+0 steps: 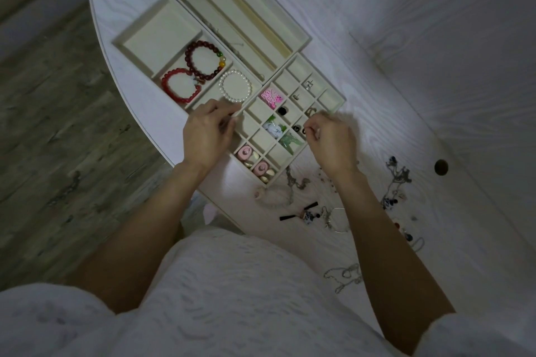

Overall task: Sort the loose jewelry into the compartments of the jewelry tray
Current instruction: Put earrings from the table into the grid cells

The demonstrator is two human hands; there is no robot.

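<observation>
bench (406, 38) white | jewelry tray (330, 95) at 12 o'clock, partly filled | loose jewelry (396, 182) at 4 o'clock | left hand (207, 133) grip pinching pearl bracelet (235, 86) | right hand (333, 139) grip curled, contents unclear | step: likely seating bracelet; next needs clean release.

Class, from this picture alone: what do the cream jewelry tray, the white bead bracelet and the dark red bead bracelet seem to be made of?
Cream jewelry tray: probably velvet-like fabric over board; matte, no shine. White bead bracelet: pearls or imitation pearl; round, softly glossy beads. Dark red bead bracelet: polished stone, glass or resin; smooth beads with faint highlights. The picture cannot settle which.
</observation>
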